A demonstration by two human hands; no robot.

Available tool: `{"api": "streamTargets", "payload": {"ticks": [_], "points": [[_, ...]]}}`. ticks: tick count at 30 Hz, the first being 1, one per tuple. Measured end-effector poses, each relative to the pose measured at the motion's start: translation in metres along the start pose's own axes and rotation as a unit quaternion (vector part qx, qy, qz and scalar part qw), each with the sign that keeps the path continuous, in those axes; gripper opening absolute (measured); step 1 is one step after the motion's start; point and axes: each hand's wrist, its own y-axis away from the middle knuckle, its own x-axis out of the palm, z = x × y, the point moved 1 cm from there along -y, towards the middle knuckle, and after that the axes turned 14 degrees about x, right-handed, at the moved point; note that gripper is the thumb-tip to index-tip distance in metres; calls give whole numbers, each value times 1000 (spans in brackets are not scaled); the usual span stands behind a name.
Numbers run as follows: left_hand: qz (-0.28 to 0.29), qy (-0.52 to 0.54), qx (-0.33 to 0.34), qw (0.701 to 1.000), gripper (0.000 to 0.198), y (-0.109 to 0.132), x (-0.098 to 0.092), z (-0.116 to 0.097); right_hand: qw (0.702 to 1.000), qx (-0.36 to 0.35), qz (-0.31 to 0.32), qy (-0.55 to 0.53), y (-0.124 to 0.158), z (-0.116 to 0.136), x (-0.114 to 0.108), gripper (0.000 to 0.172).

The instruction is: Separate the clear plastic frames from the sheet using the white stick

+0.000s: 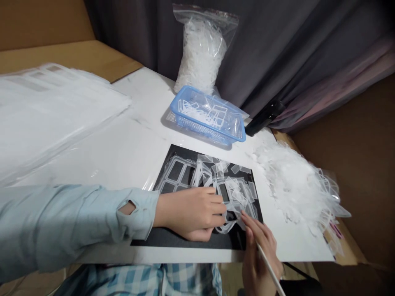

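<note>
Clear plastic frame (230, 225) lay under the curled fingers of the left hand (191, 213), though whether it was held could not be told; the right hand (257, 255) pinched a white rod (270, 269). More scraps (237, 174) covered the black mat (185, 238), a blue basket (212, 123) beyond its far edge held others, and a white heap (296, 185) lay past its right edge.

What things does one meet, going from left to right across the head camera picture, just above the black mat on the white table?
Stack of translucent white plastic sheets → blue plastic mesh basket → loose pile of clear plastic offcuts → brown cardboard panel
</note>
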Motion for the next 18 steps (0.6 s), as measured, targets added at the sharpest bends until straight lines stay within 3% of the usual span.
{"api": "streamTargets", "payload": {"ticks": [7,11,13,18], "points": [[7,-3,-3,1000,14,1,1,1,994,59,-88,16,-17,-19,-18,28],[6,5,-2,1000,13,2,2,1,977,137,-160,48,-25,-28,-30,38],[5,1,-3,1000,10,2,2,1,978,148,-143,40,-28,-32,-34,41],[11,4,-7,1000,16,2,1,-1,990,137,-29,-29,-26,-30,-32,36]]}}
